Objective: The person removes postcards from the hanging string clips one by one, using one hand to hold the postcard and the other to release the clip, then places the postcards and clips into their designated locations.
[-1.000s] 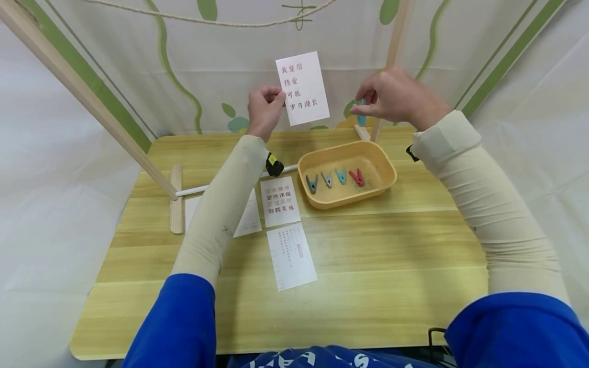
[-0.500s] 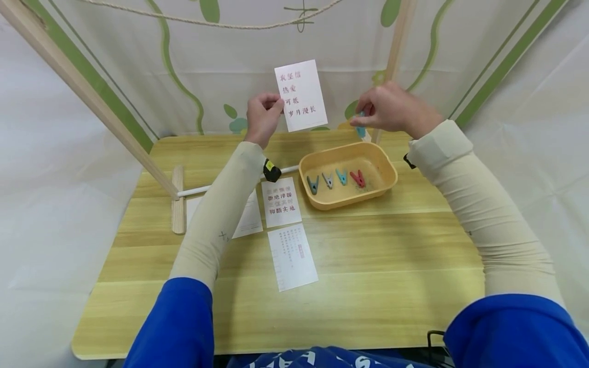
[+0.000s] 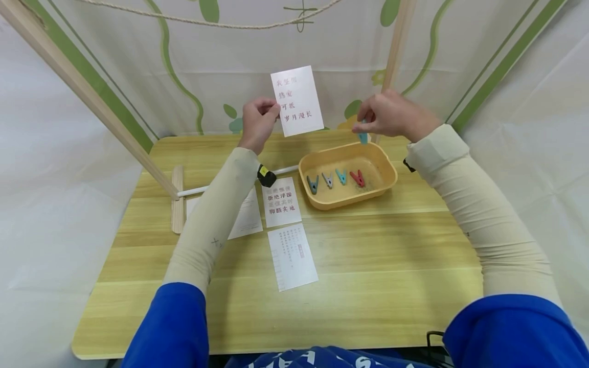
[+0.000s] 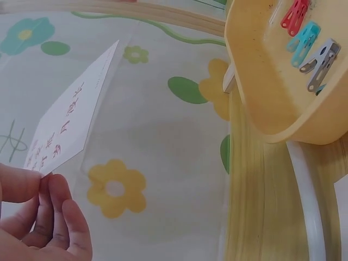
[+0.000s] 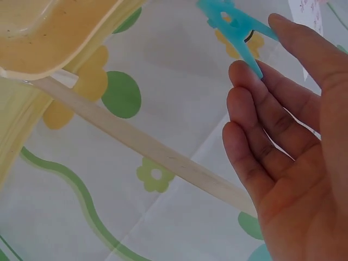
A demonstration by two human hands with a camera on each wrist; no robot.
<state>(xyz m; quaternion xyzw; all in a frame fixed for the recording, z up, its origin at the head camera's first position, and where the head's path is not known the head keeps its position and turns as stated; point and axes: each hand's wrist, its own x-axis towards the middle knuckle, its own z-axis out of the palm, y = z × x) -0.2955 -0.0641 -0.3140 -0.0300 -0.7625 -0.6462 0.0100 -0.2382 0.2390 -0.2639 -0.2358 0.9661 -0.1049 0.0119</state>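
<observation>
My left hand (image 3: 258,122) pinches a white card (image 3: 298,102) by its left edge, holding it up above the back of the table. Red Chinese characters cover the card's face. In the left wrist view the card (image 4: 81,111) slants up from thumb and fingertips. My right hand (image 3: 391,115) holds a light blue clothespin (image 3: 363,134) over the back right of the yellow basin (image 3: 347,200). The right wrist view shows the clothespin's (image 5: 231,24) two handles between thumb and fingers. Inside the basin lie several clothespins, among them a red one (image 3: 357,178) and a grey one (image 3: 312,184).
A rope (image 3: 221,24) hangs across the top between wooden posts (image 3: 106,112). More cards lie on the table, one printed in red and grey (image 3: 281,202), another (image 3: 292,257) in front of it. A white rod (image 3: 193,191) runs behind them.
Both hands have lowered a little, taking the card and the light blue clothespin down with them. The left hand has also shifted slightly left.
</observation>
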